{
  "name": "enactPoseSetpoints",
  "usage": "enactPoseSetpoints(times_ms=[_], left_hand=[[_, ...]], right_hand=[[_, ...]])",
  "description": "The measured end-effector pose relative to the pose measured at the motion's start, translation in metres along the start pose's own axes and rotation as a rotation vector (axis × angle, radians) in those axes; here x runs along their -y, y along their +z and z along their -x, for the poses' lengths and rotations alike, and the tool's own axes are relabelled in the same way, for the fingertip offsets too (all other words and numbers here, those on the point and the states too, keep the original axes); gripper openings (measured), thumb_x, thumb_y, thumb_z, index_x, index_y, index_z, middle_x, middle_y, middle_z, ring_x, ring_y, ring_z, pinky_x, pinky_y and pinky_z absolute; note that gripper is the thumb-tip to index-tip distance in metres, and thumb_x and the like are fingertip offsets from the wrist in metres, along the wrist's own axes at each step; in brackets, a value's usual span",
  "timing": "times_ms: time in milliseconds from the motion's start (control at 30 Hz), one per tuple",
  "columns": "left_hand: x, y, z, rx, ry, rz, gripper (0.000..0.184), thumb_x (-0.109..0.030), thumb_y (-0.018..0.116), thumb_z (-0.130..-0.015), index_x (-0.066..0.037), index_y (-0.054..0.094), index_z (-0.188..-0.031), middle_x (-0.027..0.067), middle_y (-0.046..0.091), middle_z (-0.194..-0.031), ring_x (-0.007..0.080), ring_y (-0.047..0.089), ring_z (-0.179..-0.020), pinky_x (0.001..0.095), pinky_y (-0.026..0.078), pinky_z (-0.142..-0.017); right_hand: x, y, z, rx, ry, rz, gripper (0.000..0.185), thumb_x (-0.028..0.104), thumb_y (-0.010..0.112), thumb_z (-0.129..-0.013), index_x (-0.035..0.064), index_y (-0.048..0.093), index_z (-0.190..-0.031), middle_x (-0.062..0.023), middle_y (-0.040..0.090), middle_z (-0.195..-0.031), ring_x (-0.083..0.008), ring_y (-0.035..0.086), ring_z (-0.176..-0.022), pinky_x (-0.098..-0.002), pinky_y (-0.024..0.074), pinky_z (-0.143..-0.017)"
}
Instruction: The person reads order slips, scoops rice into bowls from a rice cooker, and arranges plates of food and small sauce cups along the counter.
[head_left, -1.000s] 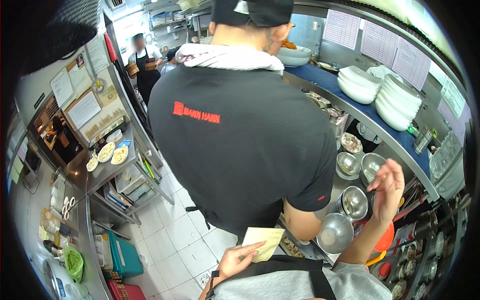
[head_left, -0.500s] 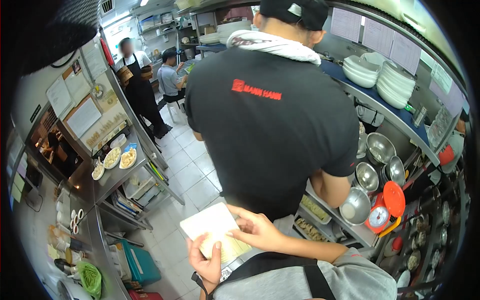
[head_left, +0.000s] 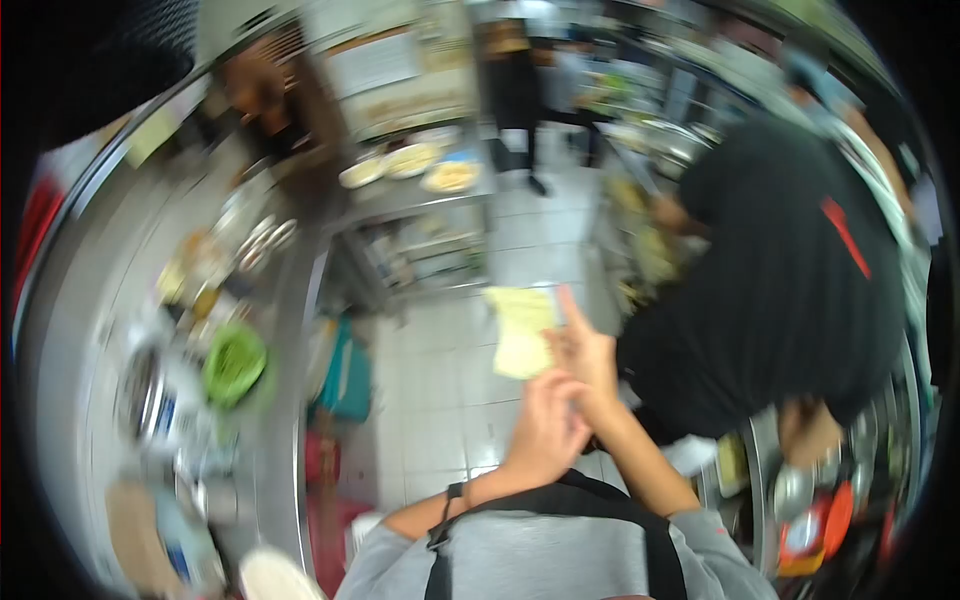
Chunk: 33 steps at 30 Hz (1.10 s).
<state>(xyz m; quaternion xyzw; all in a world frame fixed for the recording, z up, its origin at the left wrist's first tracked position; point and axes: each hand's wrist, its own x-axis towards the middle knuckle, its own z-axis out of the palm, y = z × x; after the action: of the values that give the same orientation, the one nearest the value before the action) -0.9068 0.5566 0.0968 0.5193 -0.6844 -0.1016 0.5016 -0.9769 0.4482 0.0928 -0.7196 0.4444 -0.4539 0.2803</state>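
Note:
My right hand (head_left: pixel 587 355) is closed on pale yellow paper slips (head_left: pixel 521 332), which stick out to its left above the tiled floor. Its index finger points upward beside the paper. Close below, my left hand (head_left: pixel 545 428) lies against the heel of the right hand, near the wrist. Its fingers look bent, but motion blur hides how far they are closed and whether anything is in them. The paper's writing, if any, cannot be read.
A co-worker in a black shirt (head_left: pixel 770 290) bends over a counter at right. A steel counter (head_left: pixel 285 440) runs along the left, bearing a green bag (head_left: pixel 235 365). Plates of food (head_left: pixel 452 176) stand on a far table. Below the left counter is a teal bin (head_left: pixel 347 375).
My view has swung left. My left hand has come off the paper and down to my right wrist; the right hand keeps the paper. The co-worker now leans over to the right.

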Motion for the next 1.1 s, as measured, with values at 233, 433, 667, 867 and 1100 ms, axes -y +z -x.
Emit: enactPoseSetpoints(times_ms=[233,433,667,867,1100], left_hand=[[0.059,-0.024,0.021,0.209,0.042,0.21,0.024,0.001,0.064,-0.07,-0.009,0.06,-0.092,0.0103,0.049,-0.111,0.0297,0.053,-0.095,0.0382,0.046,-0.081],[0.109,-0.11,-0.017,-0.382,-0.063,-0.288,0.032,-0.001,0.066,-0.07,-0.014,0.066,-0.099,0.0119,0.052,-0.119,0.0301,0.052,-0.111,0.0377,0.043,-0.091],[0.248,-0.178,-0.094,-0.469,-0.496,0.206,0.019,-0.004,0.06,-0.087,-0.006,0.066,-0.105,0.0122,0.061,-0.108,0.0189,0.059,-0.098,0.0266,0.044,-0.085],[0.312,-0.242,-0.16,-0.404,-0.574,-0.232,0.026,-0.003,0.046,-0.091,-0.011,0.064,-0.109,0.0092,0.056,-0.066,0.0128,0.049,-0.053,0.0291,0.041,-0.052],[0.394,-0.394,-0.197,-0.617,-0.567,-0.478,0.036,-0.004,0.043,-0.092,-0.012,0.046,-0.127,0.0145,0.059,-0.073,0.0202,0.058,-0.063,0.0318,0.047,-0.062]], right_hand=[[0.035,0.091,-0.043,0.245,-0.085,-0.078,0.05,0.002,0.066,-0.083,0.0024,0.053,-0.131,0.0037,0.035,-0.057,-0.0032,0.031,-0.055,-0.0171,0.0291,-0.05],[0.024,0.175,-0.084,0.451,0.05,-0.682,0.042,-0.005,0.061,-0.086,-0.0028,0.054,-0.128,0.0007,0.062,-0.079,-0.003,0.053,-0.067,-0.018,0.0439,-0.059],[0.022,0.248,-0.182,0.674,0.141,-0.834,0.034,-0.004,0.061,-0.087,-0.0069,0.055,-0.12,-0.0092,0.069,-0.091,-0.0058,0.062,-0.076,-0.0185,0.0491,-0.066],[0.032,0.321,-0.258,0.825,0.092,-0.82,0.051,-0.001,0.062,-0.086,0.0018,0.045,-0.134,-0.0084,0.067,-0.1,-0.0071,0.061,-0.082,-0.0187,0.0492,-0.065],[0.028,0.393,-0.299,1.298,-0.096,-0.535,0.056,0.01,0.065,-0.086,0.0129,0.044,-0.138,-0.012,0.067,-0.106,-0.0166,0.066,-0.083,-0.0282,0.0523,-0.071]])
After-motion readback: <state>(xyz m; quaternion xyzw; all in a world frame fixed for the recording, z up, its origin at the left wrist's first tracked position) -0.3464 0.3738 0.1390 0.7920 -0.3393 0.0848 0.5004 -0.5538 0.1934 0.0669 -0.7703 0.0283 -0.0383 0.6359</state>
